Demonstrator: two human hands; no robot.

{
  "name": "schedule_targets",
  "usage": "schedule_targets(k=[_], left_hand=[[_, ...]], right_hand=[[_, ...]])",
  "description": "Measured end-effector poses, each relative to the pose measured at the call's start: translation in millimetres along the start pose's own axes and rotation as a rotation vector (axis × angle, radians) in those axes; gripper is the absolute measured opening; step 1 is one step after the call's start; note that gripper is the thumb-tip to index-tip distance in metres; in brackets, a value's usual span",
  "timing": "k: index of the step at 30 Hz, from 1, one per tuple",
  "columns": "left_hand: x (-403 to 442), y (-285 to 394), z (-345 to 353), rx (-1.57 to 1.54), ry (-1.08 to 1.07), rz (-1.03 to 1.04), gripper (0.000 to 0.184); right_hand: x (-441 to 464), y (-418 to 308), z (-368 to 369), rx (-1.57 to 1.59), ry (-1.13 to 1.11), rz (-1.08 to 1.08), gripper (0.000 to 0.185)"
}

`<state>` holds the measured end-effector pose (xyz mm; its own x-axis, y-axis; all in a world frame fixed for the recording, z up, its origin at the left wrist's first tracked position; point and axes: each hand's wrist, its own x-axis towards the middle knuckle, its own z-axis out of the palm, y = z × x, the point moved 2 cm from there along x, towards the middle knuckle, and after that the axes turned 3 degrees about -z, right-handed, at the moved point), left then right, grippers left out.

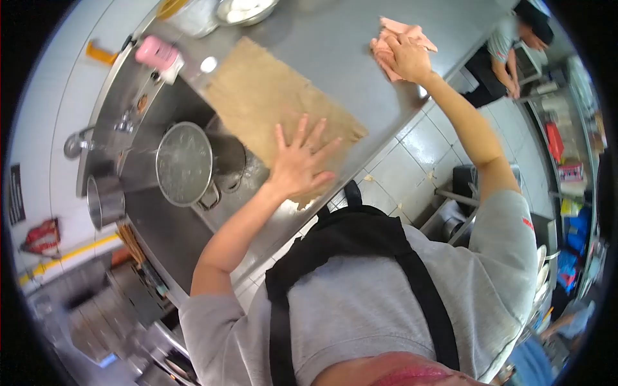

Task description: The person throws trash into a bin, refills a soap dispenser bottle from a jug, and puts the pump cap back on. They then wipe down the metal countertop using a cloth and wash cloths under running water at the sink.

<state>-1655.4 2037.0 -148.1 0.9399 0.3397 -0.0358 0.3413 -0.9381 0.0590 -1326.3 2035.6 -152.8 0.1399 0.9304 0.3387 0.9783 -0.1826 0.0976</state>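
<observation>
My left hand [299, 157] lies flat with its fingers spread on a tan cloth-like sheet [283, 96], near the front edge of the steel counter [328, 48]. The sheet reaches from the counter's edge to beside the sink. Farther right, my right hand [411, 59] presses down on a crumpled pink cloth [389, 48] on the counter, its fingers curled over the fabric. The underside of that hand is hidden.
Left of the sheet, a large metal pot [185, 164] holding water stands in the sink near a faucet [125, 122]. A pink-and-white bottle [159, 55] and a metal bowl [246, 9] sit at the back. Another person [508, 55] is at the right, beyond the tiled floor [425, 145].
</observation>
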Motion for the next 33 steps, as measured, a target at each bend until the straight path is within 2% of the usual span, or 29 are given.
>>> schedule_targets(k=[1, 3, 4, 5, 6, 7, 8, 9, 10, 11, 12, 14, 15, 16, 17, 19, 21, 22, 24, 25, 27, 28, 29, 31, 33], left_hand=[[-1.4, 4.3, -1.4, -0.044, 0.013, -0.010, 0.073], [-6.6, 0.7, -5.6, -0.077, 0.037, -0.063, 0.072], [-8.0, -4.8, -8.5, -0.092, 0.064, -0.091, 0.069], [-8.8, -15.1, -11.8, -0.101, 0.097, -0.118, 0.066], [-7.1, -32.1, -11.7, -0.086, 0.121, -0.165, 0.066], [-5.8, -57.9, -14.6, -0.423, 0.282, -0.219, 0.063], [-8.1, -84.8, -19.2, -0.753, 0.459, -0.255, 0.062], [-12.3, -105.4, -35.6, -1.039, 0.456, -0.373, 0.063], [-21.7, -121.8, -49.9, -1.591, 0.507, -0.400, 0.060], [-30.1, -132.3, -70.9, -2.149, 0.533, -0.375, 0.058], [-40.4, -151.1, -75.5, -2.132, 0.567, -0.359, 0.058], [-61.9, -191.8, -79.6, -2.341, 0.679, -0.116, 0.047], [-71.6, -212.9, -78.1, -2.327, 0.694, -0.094, 0.047], [-83.2, -236.0, -74.0, -2.275, 0.850, -0.219, 0.043], [-96.2, -256.0, -74.0, -2.215, 1.002, -0.345, 0.041], [-118.6, -280.2, -90.0, -2.167, 1.166, -0.320, 0.046], [-123.2, -323.8, -90.5, -2.135, 1.232, -0.291, 0.045], [-119.1, -343.3, -91.3, -2.133, 1.242, -0.274, 0.045], [-106.4, -366.7, -98.8, -2.125, 1.197, -0.131, 0.038], [-97.9, -377.5, -101.7, -2.125, 1.207, -0.129, 0.038], [-80.8, -386.1, -112.9, -2.128, 1.199, -0.203, 0.035], [-76.7, -385.4, -117.0, -2.119, 1.176, -0.213, 0.033], [-70.4, -395.5, -112.9, -2.129, 1.175, -0.226, 0.033], [-53.0, -420.4, -100.8, -2.118, 1.154, -0.223, 0.036], [-47.1, -423.4, -100.9, -1.992, 1.194, -0.392, 0.049]], right_hand=[[10.5, -4.8, 10.3, 0.021, 0.001, -0.038, 0.037], [35.1, -15.2, 24.6, 0.140, -0.161, 0.147, 0.034], [47.3, -21.7, 24.2, 0.224, -0.018, 0.097, 0.031], [62.7, -39.4, 17.1, 0.235, -0.002, 0.052, 0.031], [74.8, -62.6, -3.0, 0.454, 0.021, 0.099, 0.029], [85.4, -89.6, -22.7, 0.678, 0.029, 0.140, 0.027], [87.6, -135.1, -70.4, 0.866, 0.042, 0.019, 0.023], [103.4, -165.6, -62.0, 1.110, 0.047, -0.170, 0.023], [116.7, -195.7, -56.8, 1.346, 0.046, -0.360, 0.023], [128.7, -223.1, -67.6, 1.347, 0.052, -0.399, 0.023], [137.9, -256.0, -83.7, 1.255, 0.037, -0.572, 0.025], [149.8, -315.4, -112.7, 1.036, 0.015, -0.885, 0.029], [157.0, -336.2, -119.7, 0.915, 0.004, -1.028, 0.031], [172.6, -352.1, -121.5, 0.902, 0.015, -1.042, 0.031], [198.0, -366.8, -114.5, 0.792, 0.035, -0.977, 0.032], [246.0, -387.3, -109.2, 0.669, 0.064, -0.916, 0.033], [292.0, -397.6, -106.2, 0.502, 0.169, -0.619, 0.025], [313.1, -403.3, -104.3, 0.492, 0.178, -0.627, 0.025], [344.0, -408.5, -99.3, 0.224, 0.390, -0.536, 0.025], [354.0, -412.3, -97.8, 0.222, 0.390, -0.545, 0.025], [372.1, -417.7, -90.2, 0.012, 0.207, -0.499, 0.037], [382.3, -422.4, -75.9, 0.120, 0.185, -0.503, 0.028], [385.9, -422.6, -66.7, 0.121, 0.170, -0.505, 0.028], [387.6, -423.1, -54.0, 0.128, 0.108, -0.655, 0.040], [366.1, -426.2, -56.4, 0.102, 0.051, -0.586, 0.041]])
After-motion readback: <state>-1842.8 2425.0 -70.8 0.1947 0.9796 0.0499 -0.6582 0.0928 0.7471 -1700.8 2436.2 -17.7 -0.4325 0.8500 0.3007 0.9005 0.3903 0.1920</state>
